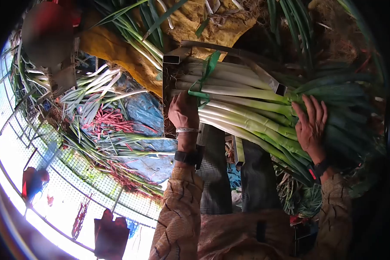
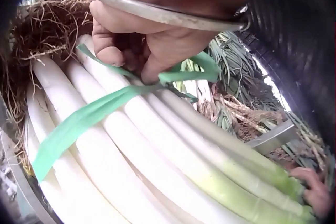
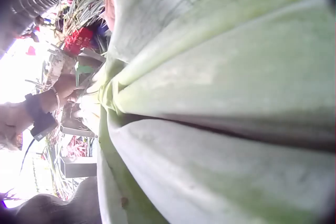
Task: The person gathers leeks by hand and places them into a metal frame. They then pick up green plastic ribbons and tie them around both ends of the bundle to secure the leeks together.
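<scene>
A thick bundle of leeks (image 1: 242,104) lies across a metal frame (image 1: 171,59), roots at the left and dark green leaves at the right. Round the white stems near the roots runs a green plastic strip (image 2: 86,124). My left hand (image 1: 184,110) is at that strip, fingers curled, pinching it against the stems. Part of the strip disappears under the fingertips. On the green part of the bundle rests my right hand (image 1: 311,123), its fingers spread over the leaves. Leek leaves (image 3: 220,87) fill most of the right wrist view.
Left of the frame, loose leeks (image 1: 102,80) and a pile of red strips (image 1: 106,123) lie on a blue tarp (image 1: 147,112). A yellow cloth (image 1: 121,67) spreads behind, with more leeks on it. Mesh fencing (image 1: 95,173) runs along the left.
</scene>
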{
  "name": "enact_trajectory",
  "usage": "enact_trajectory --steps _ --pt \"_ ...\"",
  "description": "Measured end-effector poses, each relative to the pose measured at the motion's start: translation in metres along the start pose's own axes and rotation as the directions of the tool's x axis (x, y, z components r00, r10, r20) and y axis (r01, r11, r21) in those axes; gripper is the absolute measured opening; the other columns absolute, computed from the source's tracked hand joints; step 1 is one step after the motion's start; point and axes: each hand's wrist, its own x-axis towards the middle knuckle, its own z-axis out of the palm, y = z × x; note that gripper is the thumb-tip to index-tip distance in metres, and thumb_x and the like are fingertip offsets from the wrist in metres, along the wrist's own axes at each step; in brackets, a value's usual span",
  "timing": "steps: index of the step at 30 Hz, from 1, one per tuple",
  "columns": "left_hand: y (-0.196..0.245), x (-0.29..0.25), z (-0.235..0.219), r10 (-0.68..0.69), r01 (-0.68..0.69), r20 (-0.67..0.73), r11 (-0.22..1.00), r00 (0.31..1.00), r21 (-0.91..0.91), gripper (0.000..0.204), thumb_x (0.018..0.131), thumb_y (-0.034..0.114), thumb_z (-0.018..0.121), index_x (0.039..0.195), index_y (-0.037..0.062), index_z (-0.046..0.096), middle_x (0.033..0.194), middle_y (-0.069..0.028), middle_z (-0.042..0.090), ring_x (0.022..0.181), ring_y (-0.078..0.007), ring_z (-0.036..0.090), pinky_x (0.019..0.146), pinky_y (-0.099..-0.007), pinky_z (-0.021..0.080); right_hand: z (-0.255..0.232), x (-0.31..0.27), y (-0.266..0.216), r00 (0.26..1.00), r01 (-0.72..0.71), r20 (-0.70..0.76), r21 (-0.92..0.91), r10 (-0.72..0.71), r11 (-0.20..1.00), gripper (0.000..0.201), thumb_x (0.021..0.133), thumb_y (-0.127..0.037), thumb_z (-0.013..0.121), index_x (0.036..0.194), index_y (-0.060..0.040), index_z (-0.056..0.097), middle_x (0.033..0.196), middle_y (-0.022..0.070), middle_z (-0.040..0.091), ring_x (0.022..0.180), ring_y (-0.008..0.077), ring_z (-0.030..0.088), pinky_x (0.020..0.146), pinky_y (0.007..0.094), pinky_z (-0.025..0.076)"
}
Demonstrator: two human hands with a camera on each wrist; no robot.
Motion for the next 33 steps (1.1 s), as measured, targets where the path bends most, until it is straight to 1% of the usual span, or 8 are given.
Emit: enact_trajectory --steps 9,12,14,17,19,23,26,33 --pt "0.031 -0.026 0.004 0.245 -0.231 -0.069 0.959 0.967 0.164 0.009 0.077 0.011 0.061 0.085 0.0063 0.061 0.087 -0.0126 0.058 0.079 -0.0346 0.054 0.068 -0.0439 0.046 0.001 -0.006 0.005 1.0 -0.009 0.017 0.054 0.008 0.999 0.06 0.072 -0.005 0.056 0.13 -0.0196 0.05 0.14 0.0096 0.039 0.13 0.0303 0.034 0.11 0.0506 0.02" --pt "0.034 -0.024 0.003 0.147 -0.138 -0.032 0.972 0.989 0.188 0.012 0.077 0.016 0.063 0.086 0.0072 0.062 0.088 -0.0125 0.059 0.081 -0.0348 0.055 0.069 -0.0448 0.046 -0.001 -0.006 0.007 0.999 -0.019 0.034 0.088 0.016 0.996 0.06 0.072 -0.005 0.057 0.13 -0.0196 0.05 0.14 0.0096 0.039 0.131 0.0302 0.034 0.111 0.0503 0.019" --pt "0.041 -0.017 0.003 -0.301 0.275 0.109 0.94 0.947 0.203 0.016 0.079 0.023 0.064 0.088 0.0092 0.065 0.067 -0.0145 0.061 0.062 -0.0387 0.057 0.058 -0.0476 0.046 0.001 -0.007 0.009 1.0 -0.016 0.027 0.108 0.013 0.994 0.06 0.072 -0.005 0.057 0.13 -0.0195 0.05 0.14 0.0096 0.038 0.131 0.0302 0.033 0.111 0.0503 0.019" --pt "0.01 -0.009 0.007 -0.334 0.442 0.334 0.834 0.881 -0.33 0.008 0.076 0.013 0.067 0.082 0.0079 0.065 0.054 -0.0048 0.054 0.046 -0.0214 0.052 0.046 -0.0353 0.041 0.008 -0.009 0.011 1.0 -0.018 0.018 0.117 0.016 0.993 0.061 0.07 -0.005 0.057 0.129 -0.02 0.051 0.141 0.0096 0.037 0.132 0.0305 0.032 0.111 0.0511 0.018" --pt "0.02 0.0 -0.014 -0.453 0.805 0.669 0.404 0.589 -0.434 0.008 0.072 0.005 0.071 0.072 0.007 0.063 0.057 0.0062 0.049 0.045 -0.0032 0.041 0.04 -0.0221 0.03 0.011 -0.01 0.011 1.0 -0.014 0.006 0.119 0.014 0.993 0.061 0.069 -0.005 0.058 0.128 -0.0202 0.051 0.141 0.0094 0.037 0.132 0.0305 0.032 0.111 0.0512 0.018" --pt "0.008 -0.007 0.008 -0.48 0.76 0.593 0.473 0.646 -0.445 0.013 0.074 0.013 0.072 0.074 0.0039 0.063 0.056 -0.0012 0.055 0.045 -0.0114 0.05 0.044 -0.028 0.035 0.01 -0.01 0.011 1.0 -0.011 0.001 0.108 0.011 0.994 0.061 0.069 -0.006 0.059 0.128 -0.0204 0.051 0.141 0.0088 0.037 0.132 0.03 0.032 0.111 0.051 0.018" --pt "-0.015 -0.021 0.029 -0.397 0.443 0.216 0.862 0.892 -0.245 0.025 0.074 0.026 0.073 0.077 0.002 0.065 0.061 -0.0121 0.062 0.054 -0.0219 0.061 0.051 -0.0345 0.043 0.008 -0.009 0.01 1.0 -0.011 0.004 0.102 0.011 0.995 0.061 0.069 -0.006 0.059 0.127 -0.0205 0.052 0.141 0.0084 0.037 0.132 0.0296 0.032 0.111 0.0507 0.018" --pt "0.023 -0.021 -0.001 -0.084 0.098 -0.145 0.991 0.986 0.092 0.023 0.074 0.033 0.072 0.076 0.0096 0.069 0.067 -0.0119 0.064 0.063 -0.0323 0.063 0.058 -0.0394 0.049 0.007 -0.007 0.01 1.0 -0.024 0.015 0.097 0.023 0.995 0.057 0.07 -0.008 0.058 0.126 -0.0208 0.053 0.141 0.0085 0.037 0.132 0.0294 0.032 0.11 0.0504 0.019"
